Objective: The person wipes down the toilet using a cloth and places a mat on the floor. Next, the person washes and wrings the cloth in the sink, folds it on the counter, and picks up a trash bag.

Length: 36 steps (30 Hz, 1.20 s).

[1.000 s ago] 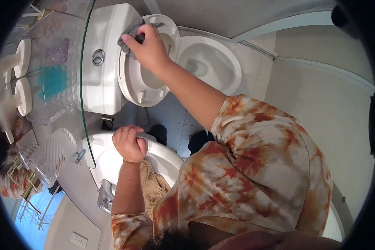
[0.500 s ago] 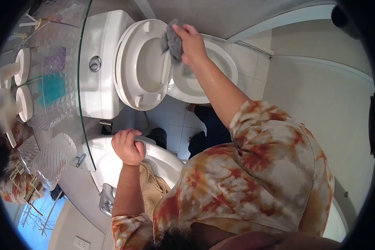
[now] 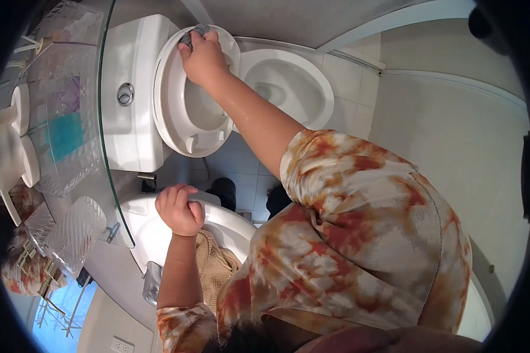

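Swung the right hand (image 3: 205,62) back to the raised toilet seat's (image 3: 174,100) far edge, fingers clutching grey cloth (image 3: 201,28), cloth just beyond the fingertips. Left the left hand (image 3: 179,210) curled on the seat's near side, by the sink (image 3: 241,226); cannot tell its grip.

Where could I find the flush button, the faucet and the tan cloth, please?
Flush button (image 3: 125,94): head view, its round face.
Faucet (image 3: 151,283): head view, its metal body.
Tan cloth (image 3: 219,266): head view, its visible middle.
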{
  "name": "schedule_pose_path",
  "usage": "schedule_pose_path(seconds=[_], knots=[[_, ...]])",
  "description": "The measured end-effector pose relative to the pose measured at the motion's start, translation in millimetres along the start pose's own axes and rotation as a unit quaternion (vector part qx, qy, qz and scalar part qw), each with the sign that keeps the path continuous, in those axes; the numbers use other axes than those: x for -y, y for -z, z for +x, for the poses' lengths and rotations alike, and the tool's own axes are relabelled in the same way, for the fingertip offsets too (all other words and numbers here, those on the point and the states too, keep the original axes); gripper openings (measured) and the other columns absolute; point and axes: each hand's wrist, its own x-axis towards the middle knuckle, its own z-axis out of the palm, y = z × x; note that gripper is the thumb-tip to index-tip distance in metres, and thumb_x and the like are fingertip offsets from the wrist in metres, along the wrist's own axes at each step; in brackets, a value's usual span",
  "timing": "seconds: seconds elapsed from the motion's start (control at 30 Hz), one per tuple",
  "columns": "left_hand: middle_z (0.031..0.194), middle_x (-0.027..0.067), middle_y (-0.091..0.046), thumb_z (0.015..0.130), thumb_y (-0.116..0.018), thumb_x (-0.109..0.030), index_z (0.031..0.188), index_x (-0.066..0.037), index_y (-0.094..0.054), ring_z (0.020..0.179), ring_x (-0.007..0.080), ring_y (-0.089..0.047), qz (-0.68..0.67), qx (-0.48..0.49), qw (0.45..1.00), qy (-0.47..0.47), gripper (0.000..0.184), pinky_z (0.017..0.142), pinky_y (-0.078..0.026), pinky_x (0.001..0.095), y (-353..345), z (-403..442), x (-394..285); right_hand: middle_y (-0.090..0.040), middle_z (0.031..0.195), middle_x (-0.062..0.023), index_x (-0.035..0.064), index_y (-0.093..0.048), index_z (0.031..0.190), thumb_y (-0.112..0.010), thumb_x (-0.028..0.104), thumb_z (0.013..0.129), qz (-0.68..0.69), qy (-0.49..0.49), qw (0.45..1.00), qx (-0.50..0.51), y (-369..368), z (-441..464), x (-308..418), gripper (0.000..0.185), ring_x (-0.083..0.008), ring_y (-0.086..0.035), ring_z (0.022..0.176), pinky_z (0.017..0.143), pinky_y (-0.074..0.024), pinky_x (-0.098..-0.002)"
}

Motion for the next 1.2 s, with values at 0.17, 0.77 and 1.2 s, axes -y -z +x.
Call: schedule_pose_path(seconds=[0.17,0.77,1.2], knots=[[0.084,0.0063,-0.063,0.068,-0.047,-0.018,0.078,-0.011,-0.06,0.077,0.0271,-0.055,0.003,-0.001,1.0,-0.001,0.017,0.074,-0.038,0.0375,0,1,-2,-0.05,0.114,-0.0204,-0.0001,-0.057,0.111,-0.068,0.028,0.082,0.046,0.1,0.994,-0.013,-4,-30,-25,0.041,-0.0337,-0.057,0.097,0.086,-0.0474,-0.0393],[0.084,0.0031,-0.063,0.065,-0.05,-0.016,0.078,-0.013,-0.06,0.076,0.0247,-0.054,0.004,0.029,1.0,0.006,0.017,0.076,-0.038,0.0364,-1,2,-1,-0.053,0.119,-0.0163,0.0039,-0.054,0.113,-0.063,0.026,0.087,0.252,0.134,0.948,-0.138,-47,9,-90,0.035,-0.0337,-0.051,0.11,0.096,-0.0397,-0.0383],[0.085,0.007,-0.061,0.065,-0.047,-0.017,0.08,-0.01,-0.058,0.081,0.0294,-0.054,-0.008,0.082,0.997,0.013,0.02,0.079,-0.038,0.0389,-3,4,1,-0.054,0.123,-0.0171,0.0,-0.063,0.096,-0.045,0.037,0.096,0.167,-0.03,0.975,-0.144,-60,33,-156,0.041,-0.0344,-0.053,0.109,0.095,-0.0401,-0.0392]])
